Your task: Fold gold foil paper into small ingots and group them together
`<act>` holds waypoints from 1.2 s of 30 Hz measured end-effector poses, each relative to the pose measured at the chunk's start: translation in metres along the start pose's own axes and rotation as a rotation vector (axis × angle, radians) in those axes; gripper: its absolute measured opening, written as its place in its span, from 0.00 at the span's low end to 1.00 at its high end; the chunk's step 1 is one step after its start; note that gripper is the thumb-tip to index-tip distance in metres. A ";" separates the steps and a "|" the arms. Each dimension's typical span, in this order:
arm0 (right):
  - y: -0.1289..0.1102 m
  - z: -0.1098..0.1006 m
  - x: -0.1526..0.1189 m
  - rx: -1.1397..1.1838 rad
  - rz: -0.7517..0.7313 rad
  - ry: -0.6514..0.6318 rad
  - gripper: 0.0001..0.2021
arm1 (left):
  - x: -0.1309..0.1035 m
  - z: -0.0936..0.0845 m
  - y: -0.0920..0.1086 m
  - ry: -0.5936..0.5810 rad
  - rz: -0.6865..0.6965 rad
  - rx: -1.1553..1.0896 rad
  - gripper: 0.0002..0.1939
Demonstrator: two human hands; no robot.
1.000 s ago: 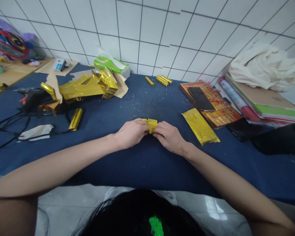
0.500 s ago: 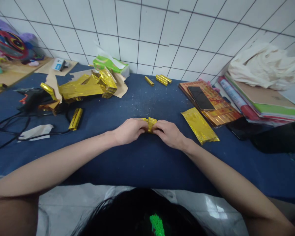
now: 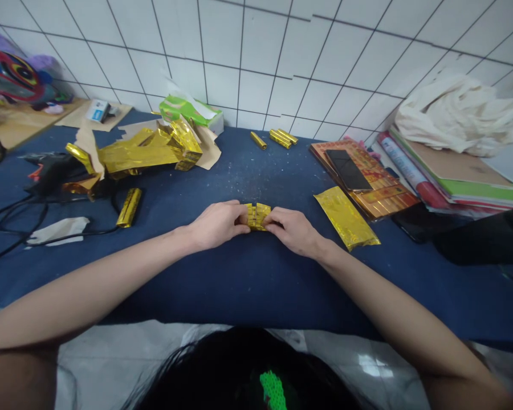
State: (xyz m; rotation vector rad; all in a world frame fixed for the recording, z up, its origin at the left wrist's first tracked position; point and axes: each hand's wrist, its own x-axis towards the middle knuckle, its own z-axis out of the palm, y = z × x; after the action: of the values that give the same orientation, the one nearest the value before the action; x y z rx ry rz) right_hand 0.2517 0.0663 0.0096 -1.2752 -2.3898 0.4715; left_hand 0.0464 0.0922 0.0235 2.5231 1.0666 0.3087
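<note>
A small piece of gold foil paper (image 3: 259, 217) with slits in it lies between my hands, low over the blue cloth. My left hand (image 3: 221, 224) pinches its left end between thumb and fingers. The right end is pinched by my right hand (image 3: 294, 230). Part of the foil is covered by my fingers. To the right of my right hand lies a flat gold foil sheet (image 3: 347, 218). A gold foil roll (image 3: 129, 208) rests on the cloth to the left of my left hand.
Crumpled gold foil and brown paper (image 3: 141, 154) lie at the back left, beside a black glue gun (image 3: 53, 171) and its cord. Several small gold rolls (image 3: 280, 138) sit near the tiled wall. A phone (image 3: 348, 169) rests on red-gold packets (image 3: 385, 193) at right.
My left hand has shifted slightly left, and more of the slitted foil shows between my hands. The right hand has hardly moved.
</note>
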 end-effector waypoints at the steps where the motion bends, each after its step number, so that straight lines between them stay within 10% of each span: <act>1: 0.000 0.000 0.000 0.005 0.000 0.003 0.06 | -0.001 0.000 -0.001 -0.010 -0.013 0.004 0.07; 36: -0.010 0.003 0.000 -0.218 0.163 -0.016 0.02 | 0.001 0.000 0.012 -0.083 -0.138 0.375 0.09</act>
State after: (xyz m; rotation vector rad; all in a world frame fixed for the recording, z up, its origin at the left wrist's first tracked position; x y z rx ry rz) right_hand 0.2430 0.0606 0.0115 -1.5745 -2.4134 0.2730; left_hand 0.0544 0.0858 0.0290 2.7332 1.3641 -0.0404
